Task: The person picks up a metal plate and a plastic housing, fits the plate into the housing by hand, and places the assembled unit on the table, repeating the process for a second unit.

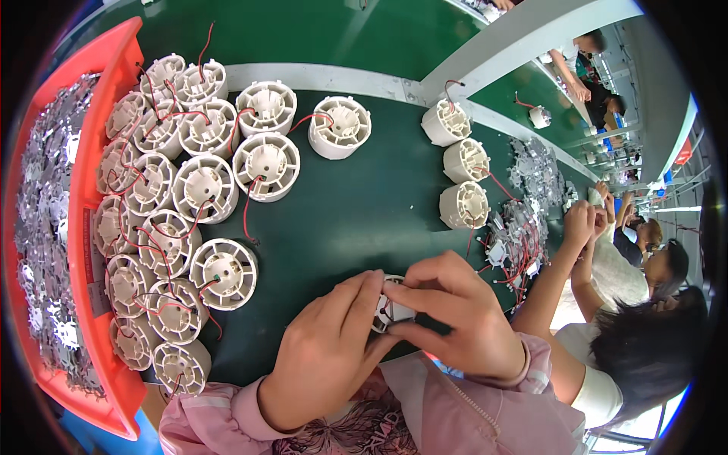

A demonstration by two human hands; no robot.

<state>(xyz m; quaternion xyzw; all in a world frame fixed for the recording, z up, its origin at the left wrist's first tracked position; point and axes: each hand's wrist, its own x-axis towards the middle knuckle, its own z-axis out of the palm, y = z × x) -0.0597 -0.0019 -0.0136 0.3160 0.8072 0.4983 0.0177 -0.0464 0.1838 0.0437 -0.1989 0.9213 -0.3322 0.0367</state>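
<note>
At the table's near edge, my left hand [326, 349] is closed around the side of a white round plastic housing [400, 297] with spoked ribs. Most of that housing is covered by fingers. My right hand [464, 322] bends over its open top, thumb and fingers curled in at the rim; what they pinch, if anything, is hidden. A bit of dark red wire shows between the fingertips. Left of my hands stands the closest of several similar housings [224, 274], open side up, with red and black wires coming out.
A red bin [83, 227] full of small silvery metal pieces [57, 220] lines the left. Three housings [465, 205] stand in a row to the right, beside heaped metal plates [535, 174] and red wires [519, 265]. Co-workers sit along the right; one's forearm [557, 284] is close to mine.
</note>
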